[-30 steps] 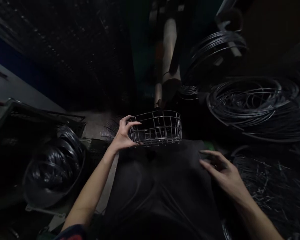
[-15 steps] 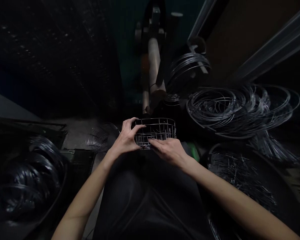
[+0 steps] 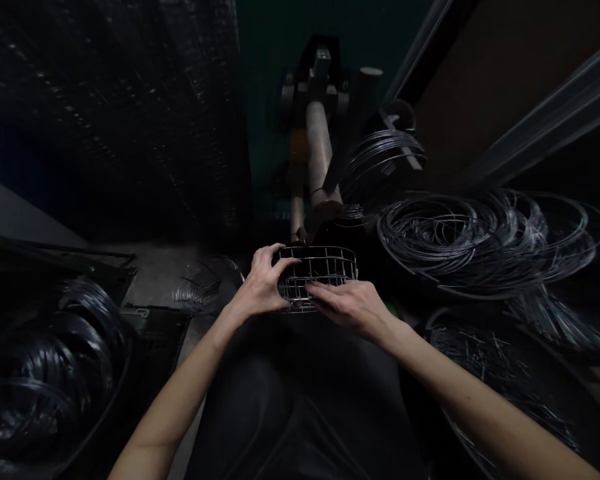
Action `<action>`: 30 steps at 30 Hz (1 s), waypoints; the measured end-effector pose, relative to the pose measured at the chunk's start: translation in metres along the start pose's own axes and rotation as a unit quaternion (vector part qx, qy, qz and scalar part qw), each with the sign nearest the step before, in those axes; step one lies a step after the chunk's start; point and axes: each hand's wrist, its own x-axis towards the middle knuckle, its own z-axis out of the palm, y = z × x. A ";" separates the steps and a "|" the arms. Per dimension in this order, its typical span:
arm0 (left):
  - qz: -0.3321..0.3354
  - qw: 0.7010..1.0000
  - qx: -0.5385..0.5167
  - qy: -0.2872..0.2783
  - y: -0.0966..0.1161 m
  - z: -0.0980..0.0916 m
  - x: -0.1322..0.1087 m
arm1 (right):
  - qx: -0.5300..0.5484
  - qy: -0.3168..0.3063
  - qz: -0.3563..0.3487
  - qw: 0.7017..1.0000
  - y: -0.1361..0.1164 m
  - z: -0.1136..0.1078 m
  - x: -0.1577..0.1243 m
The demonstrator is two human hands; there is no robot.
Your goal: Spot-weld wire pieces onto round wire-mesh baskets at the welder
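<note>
A small wire basket (image 3: 325,259) with rounded ends is held in front of the machine, above my lap. My left hand (image 3: 263,280) grips its left end, the fingers over the upper rim and the thumb low on the near side. My right hand (image 3: 353,303) lies against the near right part of the basket, fingers together and pointing left. Whether those fingers pinch a wire is hidden. Directly behind the basket stand the welding machine's metal arms (image 3: 323,150), the lower one (image 3: 297,210) ending close to the basket's far rim.
Coils of wire (image 3: 450,230) lie in a wide container at right, with a bundle of straight wires (image 3: 560,320) below. A dark tub of short wire pieces (image 3: 480,353) is nearer. Curved wire parts (image 3: 55,373) fill a container at left. More bent wires (image 3: 205,283) lie left of my hand.
The view has tilted, so everything sits somewhat lower in the picture. Both hands keep the same hold on the basket, which stays close to the machine's arms.
</note>
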 end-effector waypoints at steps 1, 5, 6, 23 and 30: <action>0.000 1.000 0.001 0.000 0.001 -0.001 0.000 | 0.005 0.003 -0.002 1.000 0.000 -0.002 0.000; -0.006 1.000 -0.006 -0.012 0.001 -0.003 0.001 | 0.014 0.014 -0.017 1.000 0.002 -0.007 0.004; -0.008 1.000 -0.009 -0.016 0.001 -0.003 0.001 | 0.013 0.017 -0.020 1.000 0.002 -0.008 0.005; -0.013 1.000 -0.012 -0.003 -0.011 -0.009 0.024 | -0.011 -0.040 0.014 0.999 0.017 -0.013 0.024; -0.006 1.000 -0.023 -0.005 -0.014 -0.013 0.026 | 0.019 -0.054 0.053 0.997 0.017 -0.010 0.025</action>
